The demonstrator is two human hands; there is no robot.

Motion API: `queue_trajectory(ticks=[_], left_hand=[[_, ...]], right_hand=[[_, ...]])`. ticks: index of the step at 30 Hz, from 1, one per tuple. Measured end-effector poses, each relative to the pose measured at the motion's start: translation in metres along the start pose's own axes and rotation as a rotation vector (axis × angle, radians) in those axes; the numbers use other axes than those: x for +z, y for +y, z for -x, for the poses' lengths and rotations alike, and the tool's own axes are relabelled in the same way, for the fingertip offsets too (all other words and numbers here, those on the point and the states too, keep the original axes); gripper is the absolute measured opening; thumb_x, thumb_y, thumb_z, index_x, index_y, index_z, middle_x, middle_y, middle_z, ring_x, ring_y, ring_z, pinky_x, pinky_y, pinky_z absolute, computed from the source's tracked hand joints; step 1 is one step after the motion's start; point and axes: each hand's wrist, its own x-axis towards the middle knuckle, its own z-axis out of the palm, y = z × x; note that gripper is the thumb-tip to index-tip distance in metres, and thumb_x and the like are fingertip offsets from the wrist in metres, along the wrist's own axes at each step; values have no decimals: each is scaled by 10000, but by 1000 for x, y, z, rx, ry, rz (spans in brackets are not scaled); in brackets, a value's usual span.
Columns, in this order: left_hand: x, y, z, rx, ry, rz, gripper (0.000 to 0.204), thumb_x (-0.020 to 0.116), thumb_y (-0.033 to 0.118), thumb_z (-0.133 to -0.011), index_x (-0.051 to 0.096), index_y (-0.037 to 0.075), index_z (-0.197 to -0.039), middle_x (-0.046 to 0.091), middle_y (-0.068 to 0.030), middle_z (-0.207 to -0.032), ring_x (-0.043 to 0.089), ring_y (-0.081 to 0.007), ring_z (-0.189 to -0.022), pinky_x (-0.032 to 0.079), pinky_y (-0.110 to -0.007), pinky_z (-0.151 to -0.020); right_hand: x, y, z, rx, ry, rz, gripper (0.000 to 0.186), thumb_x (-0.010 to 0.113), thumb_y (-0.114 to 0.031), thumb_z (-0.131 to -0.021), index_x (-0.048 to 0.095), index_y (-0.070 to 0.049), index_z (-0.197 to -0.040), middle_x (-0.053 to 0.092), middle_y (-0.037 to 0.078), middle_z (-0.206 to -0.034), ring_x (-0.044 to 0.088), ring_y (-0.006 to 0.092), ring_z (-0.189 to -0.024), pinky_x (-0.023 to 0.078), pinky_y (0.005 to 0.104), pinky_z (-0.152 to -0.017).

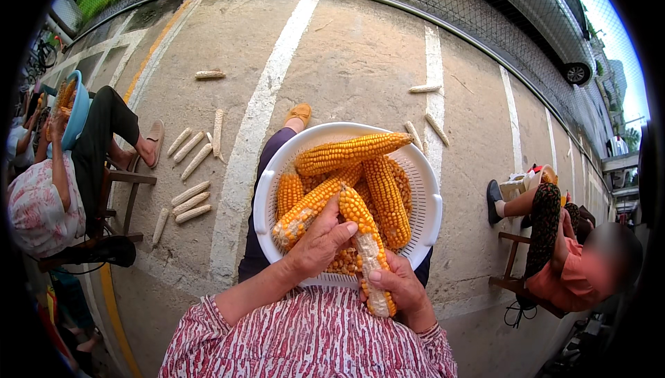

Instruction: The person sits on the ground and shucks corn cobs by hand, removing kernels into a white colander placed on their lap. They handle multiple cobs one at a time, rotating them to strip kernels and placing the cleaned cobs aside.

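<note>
A partly shelled corn cob (367,246) lies between my two hands, with a pale bare strip down its middle and yellow kernels at both sides. My right hand (402,282) is closed around its lower part, thumb on the bare strip. My left hand (323,241) grips the upper part from the left, thumb pressed against the kernels. Under the cob, a white plastic basket (433,220) rests on my lap. Whole yellow corn cobs (350,154) and loose kernels (344,262) fill it. One cob (305,215) beside my left hand has a patch of pale, damaged kernels.
Several bare cobs (196,161) lie on the concrete at the left, and more bare cobs (436,129) at the right. A seated person (55,191) at the left holds a blue basin (78,111). Another person (564,253) sits at the right. A chain-link fence (485,39) runs behind.
</note>
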Motion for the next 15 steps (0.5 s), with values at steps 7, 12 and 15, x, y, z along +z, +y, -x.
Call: queue_trajectory(ticks=[7,12,15], left_hand=[[5,1,0,29,25,-57,593,488,129,-905,224,41,-1428,485,-74,-1215,532,-141,-1097,457,-300,-956],[4,2,0,-11,38,-17,644,483,87,-853,229,48,-1443,487,-66,-1218,534,-139,-1093,458,-294,-944],[5,2,0,-8,42,19,638,491,90,-858,237,50,-1442,486,-66,-1231,535,-146,-1109,459,-302,-950]], right_hand=[[-4,3,0,23,10,-81,404,632,-209,-882,478,1,-1191,610,71,-846,628,155,-664,530,284,-612],[-3,0,0,4,-3,-76,391,633,-205,-878,483,-1,-1176,609,77,-851,630,166,-657,532,288,-603],[-3,1,-1,-8,-7,-77,375,629,-202,-884,486,-2,-1167,607,77,-853,629,164,-659,531,286,-607]])
